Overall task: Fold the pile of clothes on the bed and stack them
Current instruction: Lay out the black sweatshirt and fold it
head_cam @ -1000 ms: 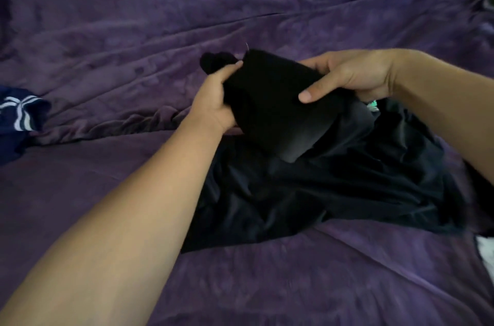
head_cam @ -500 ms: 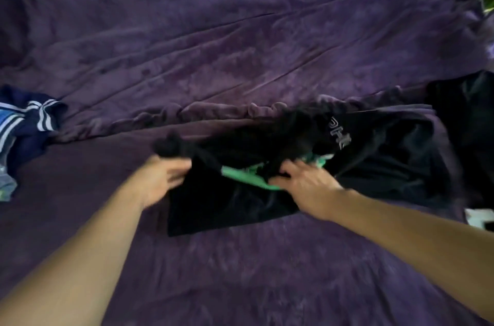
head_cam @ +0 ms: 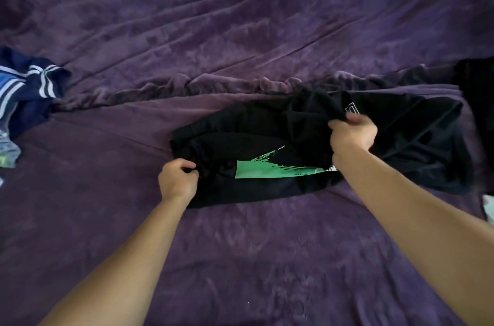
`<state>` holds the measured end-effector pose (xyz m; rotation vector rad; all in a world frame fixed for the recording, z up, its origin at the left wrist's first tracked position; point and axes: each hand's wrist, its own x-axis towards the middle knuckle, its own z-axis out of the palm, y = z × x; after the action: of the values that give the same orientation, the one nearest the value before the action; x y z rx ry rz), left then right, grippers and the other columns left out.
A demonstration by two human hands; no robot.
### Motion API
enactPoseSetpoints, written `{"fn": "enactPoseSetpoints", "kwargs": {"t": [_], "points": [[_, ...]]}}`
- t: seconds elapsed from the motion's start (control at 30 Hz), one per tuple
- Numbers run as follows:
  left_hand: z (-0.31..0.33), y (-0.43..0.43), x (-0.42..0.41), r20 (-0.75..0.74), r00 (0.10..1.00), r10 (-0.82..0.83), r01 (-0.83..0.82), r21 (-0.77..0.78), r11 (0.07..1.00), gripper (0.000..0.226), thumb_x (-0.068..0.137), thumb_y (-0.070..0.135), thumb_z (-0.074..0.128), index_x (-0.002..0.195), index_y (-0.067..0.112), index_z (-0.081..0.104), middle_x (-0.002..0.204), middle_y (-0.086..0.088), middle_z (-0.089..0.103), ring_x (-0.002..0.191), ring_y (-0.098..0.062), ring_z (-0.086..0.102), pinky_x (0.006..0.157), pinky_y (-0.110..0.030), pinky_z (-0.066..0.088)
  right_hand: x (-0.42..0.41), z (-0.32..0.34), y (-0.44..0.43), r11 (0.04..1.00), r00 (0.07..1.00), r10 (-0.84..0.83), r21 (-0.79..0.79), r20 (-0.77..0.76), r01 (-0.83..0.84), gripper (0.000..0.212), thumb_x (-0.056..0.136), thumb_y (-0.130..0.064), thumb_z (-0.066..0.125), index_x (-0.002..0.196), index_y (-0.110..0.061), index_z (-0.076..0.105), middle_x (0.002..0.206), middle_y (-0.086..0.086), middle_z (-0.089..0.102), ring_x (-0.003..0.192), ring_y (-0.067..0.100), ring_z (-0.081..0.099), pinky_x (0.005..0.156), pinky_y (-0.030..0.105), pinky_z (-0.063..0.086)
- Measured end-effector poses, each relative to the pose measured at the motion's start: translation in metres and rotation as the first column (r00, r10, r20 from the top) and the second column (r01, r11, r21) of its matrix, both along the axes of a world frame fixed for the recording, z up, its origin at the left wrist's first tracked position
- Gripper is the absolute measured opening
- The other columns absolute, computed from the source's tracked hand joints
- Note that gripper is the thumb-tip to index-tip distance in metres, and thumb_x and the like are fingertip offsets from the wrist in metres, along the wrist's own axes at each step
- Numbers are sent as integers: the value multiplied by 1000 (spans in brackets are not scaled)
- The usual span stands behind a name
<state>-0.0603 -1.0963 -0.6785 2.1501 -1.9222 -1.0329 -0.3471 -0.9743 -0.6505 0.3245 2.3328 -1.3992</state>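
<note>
1. While both hands grip it, the black garment (head_cam: 267, 136) lies crumpled on the purple blanket (head_cam: 240, 31), just right of the frame's centre, with a green and white print (head_cam: 267, 169) showing on its near side.
2. The left hand (head_cam: 177, 178) is curled tight at the garment's lower left corner, its fingers pinching a fold of black cloth.
3. The right hand (head_cam: 351, 133) is closed round a bunch of fabric at the garment's upper middle, just beside a small white outlined logo (head_cam: 352, 109).
4. Beyond the right forearm, the rest of the garment spreads flatter toward the right edge.
5. A bunched ridge of blanket runs across the frame just above the garment.
6. At the left edge, well apart, lies a navy garment with white stripes (head_cam: 34, 90), with a pale blue-grey cloth (head_cam: 9, 149) below it.
7. Another dark cloth (head_cam: 478, 101) sits at the right edge; what it is cannot be told.
</note>
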Motion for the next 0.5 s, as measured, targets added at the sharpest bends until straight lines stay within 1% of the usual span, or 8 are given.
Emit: {"fn": "enactPoseSetpoints", "kwargs": {"t": [0.07, 0.13, 0.2, 0.27, 0.3, 0.33, 0.43, 0.5], "points": [[0, -6, 11, -59, 991, 117, -118, -11, 993, 17, 81, 8, 67, 93, 19, 70, 108, -5, 66, 100, -25, 62, 93, -36, 51, 15, 19, -19, 970, 930, 230, -12, -288, -243, 23, 79, -7, 66, 98, -19, 70, 96, 0, 70, 84, 9, 62, 84, 20, 48], [0, -14, 23, -100, 958, 269, -272, -12, 962, 20, 81, 7, 65, 96, 20, 70, 103, -6, 68, 98, -25, 64, 91, -35, 51, 50, 32, -31, 827, 699, 494, 30, -517, -562, 22, 78, -3, 61, 91, -17, 71, 91, -4, 66, 83, 4, 58, 84, 18, 45], [1, -20, 36, -118, 911, 395, -397, 3, 918, 20, 82, 8, 63, 99, 16, 70, 103, -10, 69, 96, -28, 64, 87, -36, 53, 93, 30, -30, 512, 383, 782, 156, -493, -845, 25, 78, 2, 59, 95, -11, 71, 100, 3, 66, 94, 15, 60, 91, 27, 45], [4, -25, 44, -113, 891, 440, -443, -11, 896, 22, 85, 11, 61, 105, 11, 69, 109, -16, 68, 101, -34, 63, 89, -40, 52, 125, 20, -17, 30, -32, 982, 320, -186, -947, 34, 86, -5, 57, 118, -11, 66, 125, 9, 61, 115, 27, 54, 100, 34, 40], [7, -27, 45, -76, 910, 409, -414, -72, 908, 24, 86, 12, 60, 109, 9, 68, 111, -19, 67, 104, -36, 61, 91, -41, 49, 131, 12, -7, -100, -141, 986, 367, -85, -925, 39, 88, -9, 56, 126, -14, 62, 135, 7, 55, 123, 27, 49, 103, 36, 38], [11, -28, 43, -29, 943, 332, -332, -173, 927, 26, 87, 12, 58, 112, 8, 67, 112, -21, 65, 106, -37, 59, 93, -40, 46, 132, 6, 2, -115, -164, 983, 408, -87, -906, 41, 88, -10, 57, 128, -15, 61, 139, 7, 52, 127, 27, 47, 103, 38, 38], [19, -13, 22, 52, 983, -174, 175, -519, 837, 29, 85, 10, 57, 112, 8, 67, 111, -22, 60, 106, -40, 53, 92, -42, 41, 114, -8, 15, 153, -76, 932, 577, -353, -802, 43, 76, -10, 69, 119, -13, 68, 132, 13, 59, 124, 34, 53, 93, 45, 48], [12, 10, 2, 220, 809, -546, 572, -508, 643, 33, 88, 20, 57, 120, 16, 65, 129, -20, 54, 117, -39, 49, 94, -45, 41, 90, -20, 21, 147, -87, 954, 703, -286, -696, 50, 83, -26, 67, 132, -18, 59, 144, 12, 49, 134, 34, 43, 100, 48, 41]]}}
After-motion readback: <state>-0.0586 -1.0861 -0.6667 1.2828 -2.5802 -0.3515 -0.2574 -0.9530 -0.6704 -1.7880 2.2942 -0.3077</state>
